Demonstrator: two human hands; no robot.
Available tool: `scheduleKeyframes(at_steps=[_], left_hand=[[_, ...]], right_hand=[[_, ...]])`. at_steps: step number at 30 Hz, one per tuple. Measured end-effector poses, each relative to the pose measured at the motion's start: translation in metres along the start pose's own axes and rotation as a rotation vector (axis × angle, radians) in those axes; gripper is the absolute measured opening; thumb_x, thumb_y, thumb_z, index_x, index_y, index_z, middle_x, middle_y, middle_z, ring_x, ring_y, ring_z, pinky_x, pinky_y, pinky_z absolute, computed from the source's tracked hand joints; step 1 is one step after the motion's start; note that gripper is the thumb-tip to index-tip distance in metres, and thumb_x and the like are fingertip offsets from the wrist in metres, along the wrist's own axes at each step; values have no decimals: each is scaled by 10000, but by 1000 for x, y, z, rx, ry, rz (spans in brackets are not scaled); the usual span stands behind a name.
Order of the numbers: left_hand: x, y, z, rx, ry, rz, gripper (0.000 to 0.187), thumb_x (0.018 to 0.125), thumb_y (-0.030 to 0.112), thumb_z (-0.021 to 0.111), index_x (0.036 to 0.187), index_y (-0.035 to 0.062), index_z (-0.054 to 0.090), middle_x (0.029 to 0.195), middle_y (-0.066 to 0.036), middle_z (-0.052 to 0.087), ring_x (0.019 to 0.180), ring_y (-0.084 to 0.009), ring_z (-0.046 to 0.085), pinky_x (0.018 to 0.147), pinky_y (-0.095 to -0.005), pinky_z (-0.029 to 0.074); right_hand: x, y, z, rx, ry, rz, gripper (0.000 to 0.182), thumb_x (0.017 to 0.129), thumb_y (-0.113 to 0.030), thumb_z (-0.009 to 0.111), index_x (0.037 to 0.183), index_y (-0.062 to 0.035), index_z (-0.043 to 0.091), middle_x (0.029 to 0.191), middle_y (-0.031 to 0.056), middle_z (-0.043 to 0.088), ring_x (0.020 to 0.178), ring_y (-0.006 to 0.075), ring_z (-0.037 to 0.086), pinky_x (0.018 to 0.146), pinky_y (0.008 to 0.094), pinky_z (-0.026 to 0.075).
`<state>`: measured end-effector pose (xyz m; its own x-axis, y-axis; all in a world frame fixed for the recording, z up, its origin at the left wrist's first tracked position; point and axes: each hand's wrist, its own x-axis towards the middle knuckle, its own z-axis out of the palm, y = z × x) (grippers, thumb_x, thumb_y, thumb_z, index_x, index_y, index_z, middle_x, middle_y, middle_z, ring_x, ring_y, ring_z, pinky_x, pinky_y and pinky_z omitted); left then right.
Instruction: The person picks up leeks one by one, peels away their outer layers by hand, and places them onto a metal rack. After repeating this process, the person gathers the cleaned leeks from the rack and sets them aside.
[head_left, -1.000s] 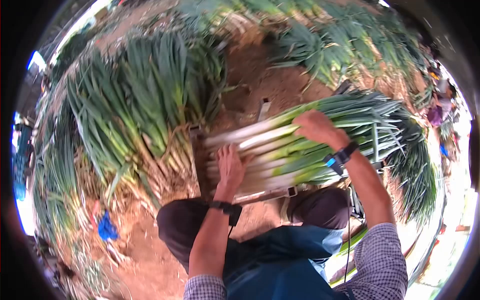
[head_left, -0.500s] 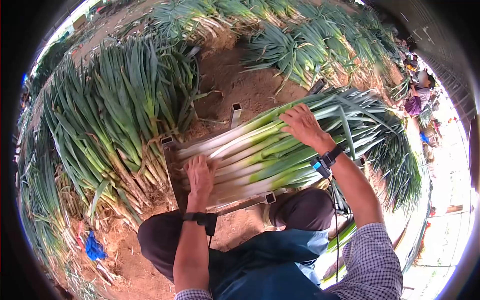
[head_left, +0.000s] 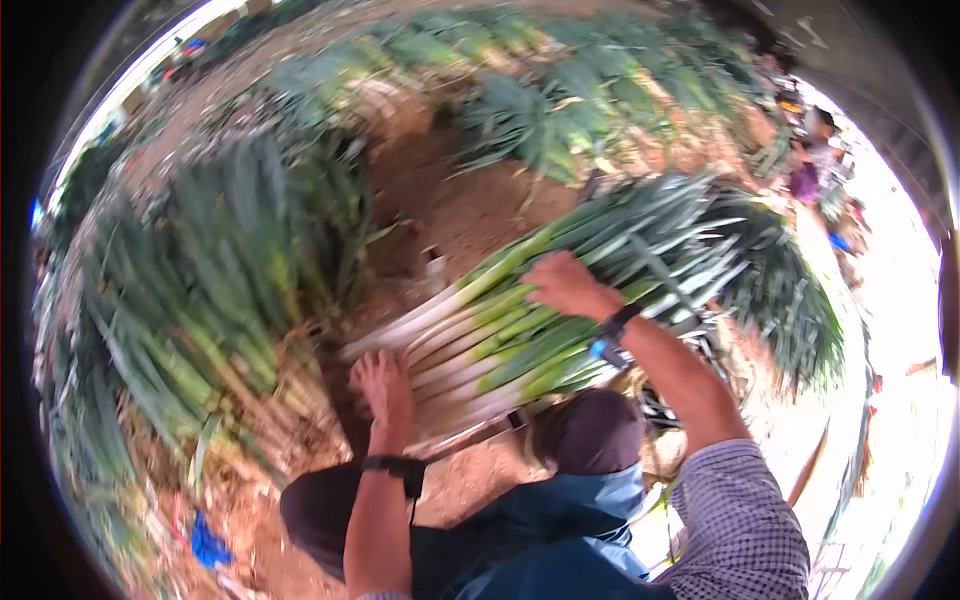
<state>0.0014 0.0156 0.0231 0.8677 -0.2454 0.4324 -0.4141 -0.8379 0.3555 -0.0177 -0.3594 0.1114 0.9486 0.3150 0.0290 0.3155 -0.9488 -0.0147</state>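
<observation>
A wide layer of leeks lies across a low metal frame in front of my knees, white stalks to the left and green leaves to the right. My left hand rests on the white ends with its fingers laid out. Farther along, my right hand lies over the stalks where white turns to green, its fingers apart and a little bent. Motion blurs both hands slightly. Each wrist carries a dark band, and a small blue-and-black device hangs by the right one.
Upright leeks are heaped close on the left. More leeks cover the ground at the back. A blue scrap lies at lower left on brown soil. Another person is at the far right.
The whole view has shifted and blurred. My right hand has slid a little left along the leeks. My left hand has come slightly nearer to me, still at the white ends.
</observation>
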Motion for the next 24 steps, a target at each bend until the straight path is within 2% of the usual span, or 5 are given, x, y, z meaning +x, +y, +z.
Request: scheduleKeyframes(at_steps=[6, 10, 15, 20, 24], left_hand=[[12, 54, 17, -153, 32, 47, 144, 884, 187, 688, 955, 102, 595, 980, -148, 574, 935, -375, 529, 818, -498, 419], [6, 46, 22, -192, 17, 31, 141, 883, 179, 693, 954, 108, 595, 980, -142, 566, 942, -374, 522, 816, -499, 418], [4, 49, 17, -226, 44, 40, 107, 888, 151, 672, 947, 98, 600, 999, -139, 568, 966, -363, 512, 843, -490, 414], [5, 47, 18, -223, 38, 44, 108, 886, 159, 669, 963, 95, 626, 1012, -130, 582, 975, -354, 514, 856, -485, 415], [3, 49, 18, -223, 61, 41, 146, 883, 187, 683, 987, 100, 631, 1025, -126, 576, 968, -349, 516, 858, -489, 415]], right_hand=[[-12, -5, -11, 110, 138, 0, 380, 858, -335, 671, 1185, -144, 650, 1185, 90, 638, 1166, 255, 562, 1016, 444, 408], [-55, 30, -62, -290, 221, 322, 429, 875, -238, 648, 1282, -110, 612, 1349, 114, 566, 1299, 314, 465, 1128, 461, 354], [-104, 109, -111, -459, -24, 459, 361, 769, 34, 576, 1097, -91, 661, 1099, 91, 662, 1118, 265, 578, 1084, 449, 380], [-108, 152, -116, -750, 44, 571, 226, 811, -56, 583, 1001, -104, 695, 1045, 77, 668, 1157, 249, 565, 1103, 580, 318], [-22, 58, -137, -155, 204, 221, 167, 818, -52, 573, 929, -101, 688, 898, 120, 642, 964, 303, 612, 932, 467, 437]])
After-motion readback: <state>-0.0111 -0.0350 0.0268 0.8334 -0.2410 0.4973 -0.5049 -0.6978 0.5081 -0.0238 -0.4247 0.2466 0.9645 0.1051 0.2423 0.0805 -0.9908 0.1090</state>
